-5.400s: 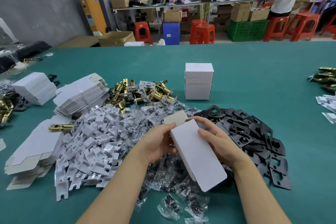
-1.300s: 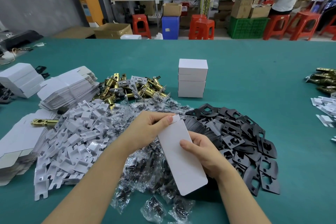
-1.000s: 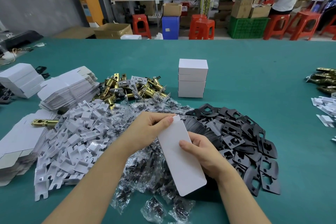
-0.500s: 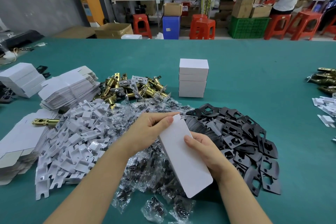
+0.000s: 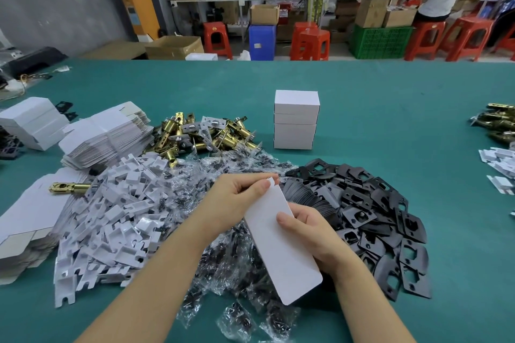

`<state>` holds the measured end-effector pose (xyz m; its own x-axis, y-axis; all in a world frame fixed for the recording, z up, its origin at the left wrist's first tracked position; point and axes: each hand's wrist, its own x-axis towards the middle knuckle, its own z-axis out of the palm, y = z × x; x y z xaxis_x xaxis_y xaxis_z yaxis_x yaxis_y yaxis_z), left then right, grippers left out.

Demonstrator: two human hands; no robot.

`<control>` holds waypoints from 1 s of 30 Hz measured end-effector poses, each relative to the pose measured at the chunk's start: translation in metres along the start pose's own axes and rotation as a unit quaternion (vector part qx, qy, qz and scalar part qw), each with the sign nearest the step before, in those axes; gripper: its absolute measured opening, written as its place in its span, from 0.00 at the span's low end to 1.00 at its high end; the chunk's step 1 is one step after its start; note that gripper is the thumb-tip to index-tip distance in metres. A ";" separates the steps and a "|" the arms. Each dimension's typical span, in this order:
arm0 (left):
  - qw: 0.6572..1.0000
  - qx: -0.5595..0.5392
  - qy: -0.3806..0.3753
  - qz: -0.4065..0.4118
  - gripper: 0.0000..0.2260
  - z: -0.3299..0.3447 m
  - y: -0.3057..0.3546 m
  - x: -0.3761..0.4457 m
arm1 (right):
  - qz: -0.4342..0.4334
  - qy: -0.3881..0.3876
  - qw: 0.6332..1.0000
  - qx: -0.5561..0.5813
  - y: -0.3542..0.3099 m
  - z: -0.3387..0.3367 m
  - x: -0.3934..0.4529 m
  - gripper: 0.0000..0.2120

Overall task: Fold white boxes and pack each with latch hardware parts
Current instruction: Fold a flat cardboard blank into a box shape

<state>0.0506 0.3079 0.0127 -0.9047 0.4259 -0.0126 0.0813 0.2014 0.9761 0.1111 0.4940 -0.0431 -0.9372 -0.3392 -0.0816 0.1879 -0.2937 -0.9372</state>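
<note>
Now closing | white box (image 5: 281, 242) held over the bagged screws (image 5: 223, 264), far end-flap tucked flat where it stood open seconds ago | left hand (image 5: 237, 198) pinches that end, right hand (image 5: 309, 234) grips the side, thumb on top | judged: packed, next onto the finished stack (image 5: 296, 122).

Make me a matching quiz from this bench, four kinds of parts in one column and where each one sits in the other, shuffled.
Things:
1. black plates
2. brass latches
3. closed white boxes
4. white box

Places:
A. stacked beyond the piles, mid-table
B. held in both hands
C. heaped right of the hands
D. piled left of the box stack

Pairs: 1-C, 2-D, 3-A, 4-B
</note>
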 end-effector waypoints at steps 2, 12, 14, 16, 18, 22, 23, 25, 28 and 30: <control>1.000 -0.013 0.004 -0.004 0.10 0.001 0.000 0.000 | 0.001 0.001 1.000 0.009 0.000 -0.001 0.000 0.19; 1.000 -0.024 0.002 0.003 0.10 0.000 0.000 -0.003 | 0.004 0.000 1.000 0.030 0.001 -0.002 0.000 0.19; 1.000 -0.028 -0.001 -0.001 0.11 -0.001 0.000 -0.003 | 0.005 0.000 1.000 0.027 0.000 -0.002 0.000 0.19; 0.999 -0.033 -0.007 -0.006 0.11 -0.001 -0.001 -0.003 | 0.005 0.000 1.000 0.026 0.000 -0.002 0.000 0.19; 0.999 -0.040 -0.012 -0.013 0.11 -0.002 -0.001 -0.003 | 0.005 -0.003 1.000 0.029 0.000 -0.002 0.000 0.19; 0.999 -0.021 -0.019 -0.015 0.10 -0.003 0.002 -0.004 | 0.005 -0.002 1.000 0.021 0.001 0.000 0.001 0.19; 1.000 -0.002 -0.020 -0.012 0.10 -0.003 0.003 -0.004 | 0.005 0.000 1.000 0.015 0.002 0.000 0.002 0.19; 0.999 0.033 -0.025 -0.009 0.11 -0.003 0.005 -0.005 | 0.002 0.005 1.000 0.005 0.003 -0.001 0.002 0.19; 0.998 0.057 -0.037 -0.007 0.12 -0.001 0.007 -0.008 | 0.003 0.016 1.000 0.004 0.002 -0.001 0.003 0.19; 0.995 0.086 -0.051 -0.002 0.14 0.001 0.008 -0.009 | 0.003 0.024 1.000 0.009 0.001 -0.001 0.002 0.18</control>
<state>0.0593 0.3064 0.0207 -0.8587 0.5104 -0.0469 0.1558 0.3470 0.9248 0.1091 0.4934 -0.0444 -0.9489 -0.2983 -0.1032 0.1983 -0.3089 -0.9302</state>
